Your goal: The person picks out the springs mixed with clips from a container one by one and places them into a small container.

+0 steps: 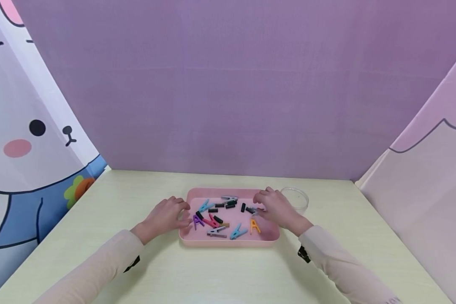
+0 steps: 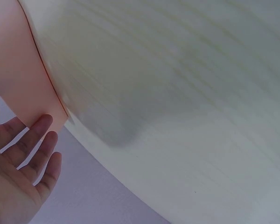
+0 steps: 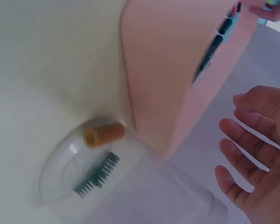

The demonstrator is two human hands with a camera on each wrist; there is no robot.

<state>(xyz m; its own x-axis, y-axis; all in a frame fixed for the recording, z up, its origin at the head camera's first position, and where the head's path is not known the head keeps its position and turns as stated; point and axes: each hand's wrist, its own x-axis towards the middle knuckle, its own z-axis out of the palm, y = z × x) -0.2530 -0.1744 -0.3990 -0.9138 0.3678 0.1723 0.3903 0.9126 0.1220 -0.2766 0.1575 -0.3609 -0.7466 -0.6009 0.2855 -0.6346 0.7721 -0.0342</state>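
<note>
A pink tray (image 1: 229, 243) holds several small clips, among them a purple clip (image 1: 198, 221), a blue clip (image 1: 237, 232) and an orange clip (image 1: 254, 226). Dark springs (image 1: 213, 210) and a gold spring (image 1: 224, 224) lie among them. My left hand (image 1: 168, 215) is at the tray's left end, fingers loosely bent around the rim and holding nothing visible. Over the right end hovers my right hand (image 1: 277, 207), its fingers apart and relaxed in the right wrist view. Beneath it in the head view lies a grey clip (image 1: 255, 211), partly covered by the fingers.
A clear round dish (image 1: 304, 202) stands beside the tray's right end. In the right wrist view, an orange spring (image 3: 104, 135) and a dark spring (image 3: 97, 175) show within its outline. A purple cloth wall (image 1: 228, 105) rises behind the pale table (image 1: 228, 270).
</note>
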